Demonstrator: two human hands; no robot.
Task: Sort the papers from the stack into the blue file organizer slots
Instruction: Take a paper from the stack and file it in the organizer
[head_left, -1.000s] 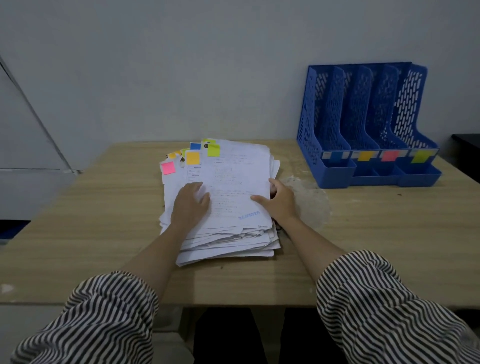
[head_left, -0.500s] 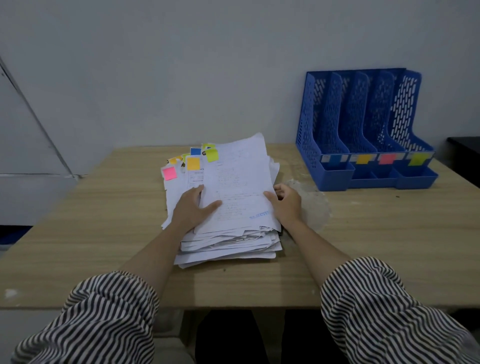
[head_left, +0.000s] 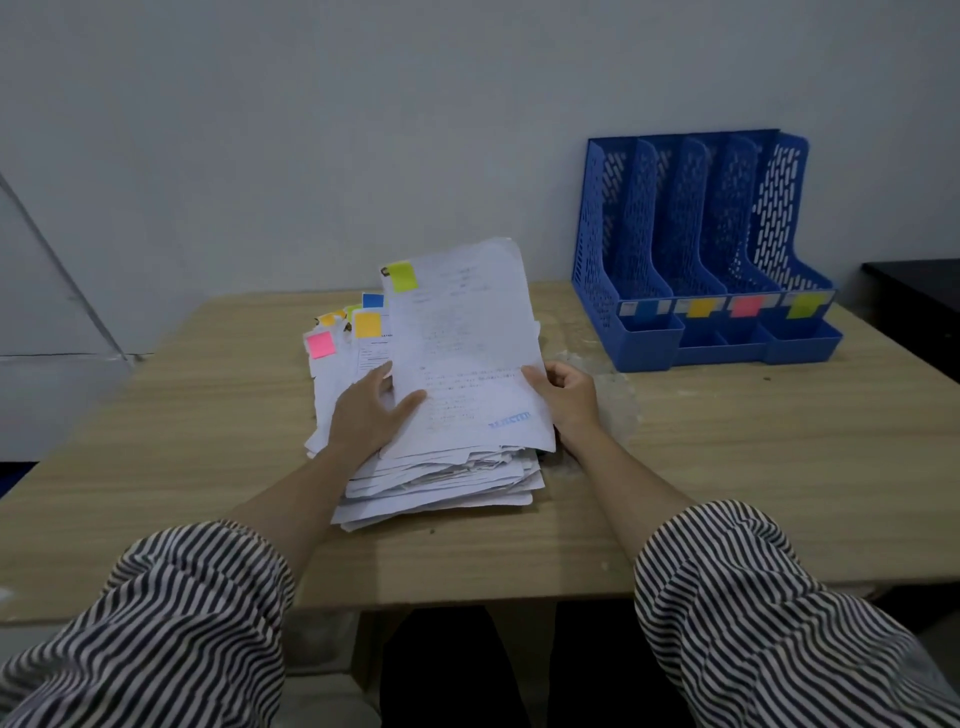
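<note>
A thick stack of white papers (head_left: 436, 480) with coloured sticky tabs lies in the middle of the wooden table (head_left: 779, 457). The top sheet (head_left: 467, 353), with a green tab at its upper left corner and a blue stamp near its bottom, is raised off the stack and tilted up. My left hand (head_left: 366, 413) grips its left edge with the thumb on top. My right hand (head_left: 566, 402) holds its right edge. The blue file organizer (head_left: 696, 249) stands at the back right, its slots labelled blue, orange, pink and green.
Pink (head_left: 320, 344), orange (head_left: 368, 325) and blue (head_left: 372, 300) tabs stick out from lower sheets at the stack's far left. A grey wall rises right behind the table. A dark surface (head_left: 914, 291) sits at the far right edge. A pale worn patch marks the tabletop right of the stack.
Both hands have lifted the top sheet from flat on the stack to a raised, tilted position; its green tab now stands clear above the other tabs.
</note>
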